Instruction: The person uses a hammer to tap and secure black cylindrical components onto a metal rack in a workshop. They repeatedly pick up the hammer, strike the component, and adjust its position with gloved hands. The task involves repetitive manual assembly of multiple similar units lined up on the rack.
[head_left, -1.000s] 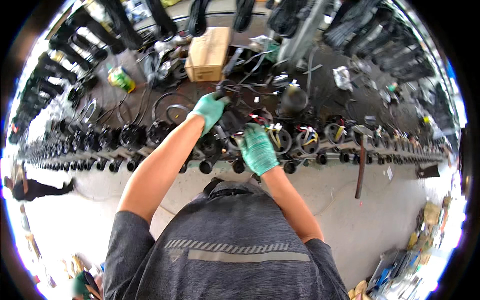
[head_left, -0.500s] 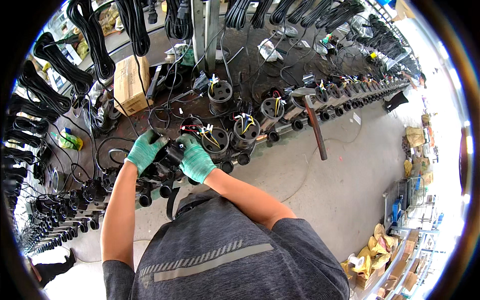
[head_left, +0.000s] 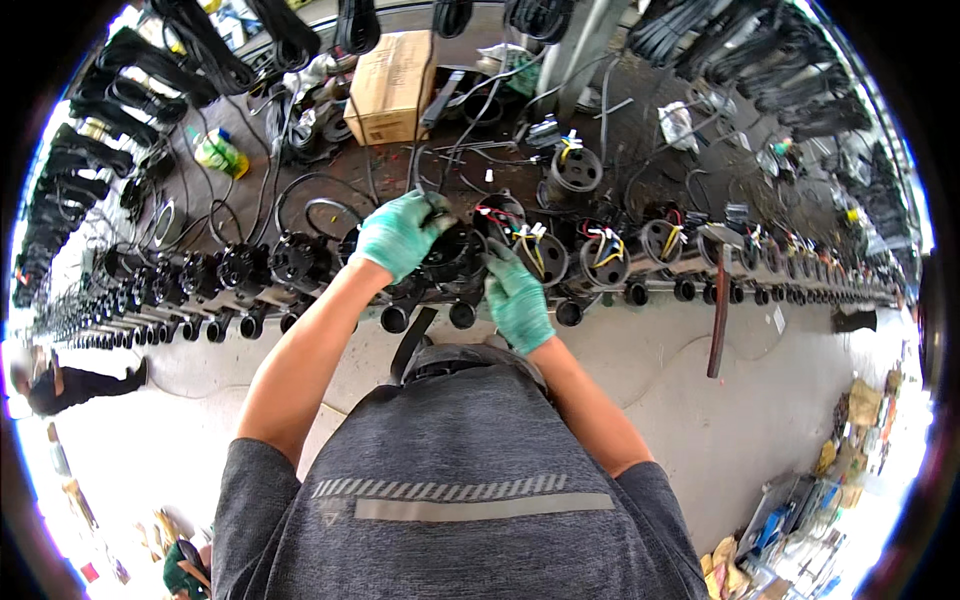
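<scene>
Person at desk point(head_left: 650, 92), both hands gloved in green, working at 1 black housing point(head_left: 452, 268) in the row along the desk's front edge. Left hand point(head_left: 398, 240) is over the housing's upper left, fingers curled in narrow around something dark; can't tell exactly what or how firmly. Right hand point(head_left: 518, 300) is at the housing's right side, fingers loosely bent, fingertips by its edge; can't tell if it grips. Just right of it, open housing point(head_left: 545, 262) with yellow and white wires showing, more open ones further right. Left of the hands, black-topped housings point(head_left: 300, 262) in line. Another housing point(head_left: 575, 180) stands upright further back on desk, wires at its top. Hammer point(head_left: 717, 325) lies to the right, head on the row, handle sticking out over the floor point(head_left: 680, 410). Behind the hands: cardboard box point(head_left: 388, 90), loose cables, clear plastic bag point(head_left: 677, 128) right, yellow-green pack point(head_left: 220, 154) left. Black cable bundles point(head_left: 200, 45) hang above; co-worker point(head_left: 82, 390) far left.
</scene>
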